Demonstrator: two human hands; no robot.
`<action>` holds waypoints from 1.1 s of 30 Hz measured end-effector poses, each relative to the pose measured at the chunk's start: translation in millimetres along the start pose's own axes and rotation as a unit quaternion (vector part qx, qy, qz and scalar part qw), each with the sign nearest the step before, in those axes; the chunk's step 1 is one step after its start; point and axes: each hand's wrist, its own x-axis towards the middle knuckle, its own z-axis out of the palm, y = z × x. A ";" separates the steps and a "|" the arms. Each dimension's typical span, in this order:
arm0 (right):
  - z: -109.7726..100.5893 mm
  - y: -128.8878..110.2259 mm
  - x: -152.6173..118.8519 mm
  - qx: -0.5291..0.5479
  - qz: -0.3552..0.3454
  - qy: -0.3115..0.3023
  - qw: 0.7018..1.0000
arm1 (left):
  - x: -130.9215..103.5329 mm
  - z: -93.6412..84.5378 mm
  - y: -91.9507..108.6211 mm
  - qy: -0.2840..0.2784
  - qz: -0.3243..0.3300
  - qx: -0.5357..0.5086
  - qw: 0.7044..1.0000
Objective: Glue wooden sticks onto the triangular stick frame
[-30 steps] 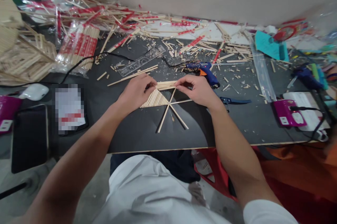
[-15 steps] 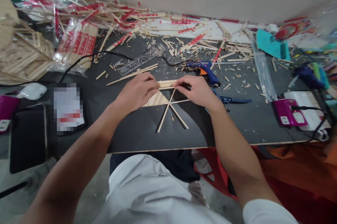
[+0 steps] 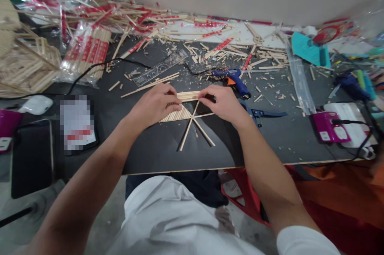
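Note:
A flat frame of wooden chopsticks [image 3: 187, 134] lies on the dark table before me, its bare spokes fanning out from one centre. Closely laid sticks [image 3: 175, 114] fill a wedge on its left. Along the far side runs a row of parallel chopsticks [image 3: 188, 96]. My left hand [image 3: 157, 105] is curled over the left end of this row, its thumb above the filled wedge; the fingertips are partly hidden. At the other end, my right hand [image 3: 220, 101] pinches the chopsticks between thumb and forefinger.
A blue glue gun [image 3: 235, 81] and dark blue cutters [image 3: 264, 114] lie right of the frame. Behind are a clear ruler [image 3: 162, 68], stick offcuts and wrapped chopsticks [image 3: 90, 49]. Phones [image 3: 32, 158] lie left; a purple power adapter [image 3: 328, 127] sits right.
My left hand has shifted slightly left, uncovering a little more of the far row. My right hand stays at the row's right end, almost unmoved. The frame lies nearly as before.

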 end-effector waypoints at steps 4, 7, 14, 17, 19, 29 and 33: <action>-0.3 1.3 -0.2 -0.005 0.014 0.015 1.000 | -0.4 2.3 -2.0 0.012 0.004 -0.008 1.000; -1.8 1.6 -0.6 -0.008 0.024 0.025 0.999 | -0.6 3.4 -3.1 0.014 0.003 -0.014 1.000; -0.7 1.0 -0.5 -0.010 0.038 0.020 0.999 | -0.2 3.0 -2.4 0.010 0.001 -0.006 1.000; 2.5 0.7 -0.2 -0.013 0.041 0.034 0.998 | -0.7 3.2 -2.4 0.010 0.002 -0.004 1.000; 4.1 0.1 -0.2 -0.005 0.042 0.041 0.998 | -0.7 3.2 -2.5 0.009 0.003 -0.003 1.000; 7.8 0.2 0.8 0.011 0.051 0.043 0.998 | 0.8 0.8 0.4 -0.008 -0.018 0.008 1.000; 8.1 0.4 0.9 0.005 0.049 0.043 0.998 | -0.1 2.0 -2.0 -0.004 -0.018 0.014 1.000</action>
